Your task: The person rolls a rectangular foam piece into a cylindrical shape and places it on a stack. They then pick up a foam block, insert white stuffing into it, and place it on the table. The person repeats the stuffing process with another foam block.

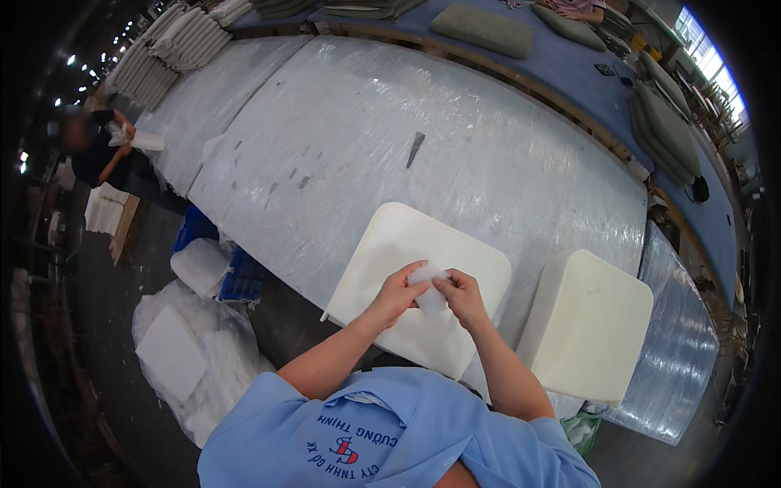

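My left hand [399,296] and right hand [464,298] both pinch a small whitish sheet [432,303], holding it over the cream pad [421,340]. A thicker cream block [590,317] sits right of that pad.

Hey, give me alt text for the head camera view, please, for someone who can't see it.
The left hand and right hand hold a small translucent white piece over a cream, rounded-corner panel on a film-covered table. Another cream piece sits to the right; a co-worker stands at far left.
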Demonstrator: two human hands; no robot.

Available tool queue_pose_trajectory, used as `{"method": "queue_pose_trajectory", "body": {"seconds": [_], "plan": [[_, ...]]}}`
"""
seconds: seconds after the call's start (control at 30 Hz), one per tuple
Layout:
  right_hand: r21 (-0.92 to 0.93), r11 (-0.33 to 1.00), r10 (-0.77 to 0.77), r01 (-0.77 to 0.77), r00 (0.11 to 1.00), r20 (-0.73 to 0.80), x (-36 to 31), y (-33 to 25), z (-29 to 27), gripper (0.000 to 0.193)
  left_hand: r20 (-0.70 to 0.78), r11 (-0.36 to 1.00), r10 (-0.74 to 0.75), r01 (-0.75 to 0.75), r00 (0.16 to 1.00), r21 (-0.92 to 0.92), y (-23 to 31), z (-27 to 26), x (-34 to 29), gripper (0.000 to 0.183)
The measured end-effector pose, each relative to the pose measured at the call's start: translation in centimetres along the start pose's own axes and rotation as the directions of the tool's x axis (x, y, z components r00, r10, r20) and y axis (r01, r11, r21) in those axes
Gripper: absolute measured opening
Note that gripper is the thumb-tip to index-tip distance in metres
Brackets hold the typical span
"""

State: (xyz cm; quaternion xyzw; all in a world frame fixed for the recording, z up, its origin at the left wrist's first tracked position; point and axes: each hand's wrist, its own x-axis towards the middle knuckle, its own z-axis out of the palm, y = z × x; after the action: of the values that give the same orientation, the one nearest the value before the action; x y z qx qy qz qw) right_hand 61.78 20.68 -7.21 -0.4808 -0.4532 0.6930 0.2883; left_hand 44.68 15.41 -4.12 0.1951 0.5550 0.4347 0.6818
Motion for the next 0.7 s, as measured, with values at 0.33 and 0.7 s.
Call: {"method": "queue_pose_trajectory", "body": {"seconds": [0.33,0.7], "plan": [[0.030,0.951,0.306,-0.307,0.952,0.024,-1.6,0.5,1.4,0.027,-0.048,0.999,0.033,-0.035,0.998,-0.041,-0.8,-2.1,1.7,0.029],[-0.173,0.980,0.094,-0.103,0.994,-0.060,0.9,-0.4,0.1,0.022,-0.066,0.948,0.154,-0.128,0.986,0.292,1.5,-4.0,2.6,0.022]]}}
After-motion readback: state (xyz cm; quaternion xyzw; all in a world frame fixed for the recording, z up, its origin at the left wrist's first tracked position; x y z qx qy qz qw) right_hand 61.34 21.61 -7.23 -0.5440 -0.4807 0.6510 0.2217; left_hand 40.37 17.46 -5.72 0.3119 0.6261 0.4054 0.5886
